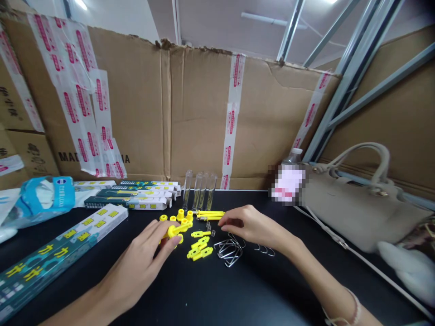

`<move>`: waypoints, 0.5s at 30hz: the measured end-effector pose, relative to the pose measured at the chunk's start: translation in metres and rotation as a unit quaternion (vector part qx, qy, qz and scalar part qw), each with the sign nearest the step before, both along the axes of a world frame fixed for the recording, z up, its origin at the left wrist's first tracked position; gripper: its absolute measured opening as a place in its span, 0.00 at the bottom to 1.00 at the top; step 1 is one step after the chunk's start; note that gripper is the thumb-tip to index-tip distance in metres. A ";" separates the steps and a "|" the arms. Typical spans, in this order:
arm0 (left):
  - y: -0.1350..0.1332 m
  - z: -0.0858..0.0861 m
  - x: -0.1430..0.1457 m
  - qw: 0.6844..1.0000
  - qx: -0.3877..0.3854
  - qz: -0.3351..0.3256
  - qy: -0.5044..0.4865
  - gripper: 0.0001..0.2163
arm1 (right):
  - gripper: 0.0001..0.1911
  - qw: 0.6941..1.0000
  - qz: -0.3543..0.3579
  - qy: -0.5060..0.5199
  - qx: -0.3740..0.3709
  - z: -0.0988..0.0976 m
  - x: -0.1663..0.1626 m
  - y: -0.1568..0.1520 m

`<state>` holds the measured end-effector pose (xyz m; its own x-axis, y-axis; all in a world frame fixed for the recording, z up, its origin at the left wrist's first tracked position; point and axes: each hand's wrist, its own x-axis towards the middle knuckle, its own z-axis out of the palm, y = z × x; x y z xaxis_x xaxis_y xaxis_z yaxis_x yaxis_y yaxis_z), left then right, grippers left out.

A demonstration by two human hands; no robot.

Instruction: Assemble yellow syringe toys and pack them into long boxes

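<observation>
My left hand (149, 249) is closed, thumb and fingers pinching a yellow plastic piece (175, 231) with a round collar and a narrow arm. Several yellow caps (181, 214) stand around its fingertips. My right hand (249, 222) curls with thumb and index fingertips close together, beside the right ends of yellow rods (210, 214); whatever lies between them is too small to make out. Small springs (208, 226) lie just left of those fingertips. Flat yellow tabs (200, 248) are spread between the hands. Bent metal hooks (228, 251) lie below my right hand.
Clear tubes (199, 192) stand upright behind the parts. Printed boxes (136, 194) are stacked at back left, with a long box (68, 253) nearer. A blue packet (47, 194) lies far left. A bottle (288, 174) and a beige handbag (346, 203) stand right, before cardboard (200, 117).
</observation>
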<state>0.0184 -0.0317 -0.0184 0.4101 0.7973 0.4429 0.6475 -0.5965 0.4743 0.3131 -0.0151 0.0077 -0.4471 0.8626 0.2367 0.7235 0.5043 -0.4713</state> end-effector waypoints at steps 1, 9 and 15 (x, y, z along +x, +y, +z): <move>0.001 -0.001 0.000 1.000 0.001 0.004 -0.002 0.14 | 0.08 1.000 0.003 -0.001 -0.008 0.000 0.001 0.000; 0.003 -0.007 0.001 1.000 0.007 -0.009 -0.002 0.16 | 0.06 0.996 0.053 -0.016 -0.074 0.002 0.007 0.001; 0.006 -0.008 0.002 0.999 0.016 -0.032 -0.013 0.14 | 0.05 0.996 0.052 -0.017 -0.072 -0.004 0.004 0.004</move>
